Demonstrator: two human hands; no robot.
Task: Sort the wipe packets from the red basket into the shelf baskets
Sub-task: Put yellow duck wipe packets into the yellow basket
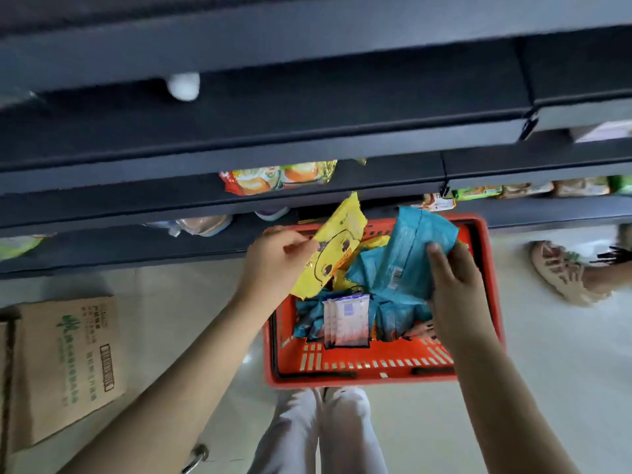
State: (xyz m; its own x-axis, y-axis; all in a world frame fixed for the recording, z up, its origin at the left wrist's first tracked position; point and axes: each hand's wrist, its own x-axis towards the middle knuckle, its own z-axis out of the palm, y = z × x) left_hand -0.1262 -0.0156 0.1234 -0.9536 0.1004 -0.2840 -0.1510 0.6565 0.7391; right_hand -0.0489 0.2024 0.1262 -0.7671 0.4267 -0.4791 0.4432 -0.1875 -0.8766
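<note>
Left hand (277,258) pinches yellow packet (330,251) by edge; right hand (456,285) grip wraps blue packet (410,254). Both packets above red basket (376,379) on floor (547,371) (more inside). Best: lift each clear, keep colours apart, firm grip before reaching shelf (239,204).

The left forearm (178,371) and the right forearm (496,388) are bare along all of their visible length, from the near edge out to the left hand (277,258) and the right hand (455,285). At near centre are pale, almost white trousers (321,436) of soft cloth with loose folds, their two halves parted by a thin dark line. A small silver-grey metal ring (195,456) shows just beside the left forearm at the near edge; whether it is worn cannot be told.
</note>
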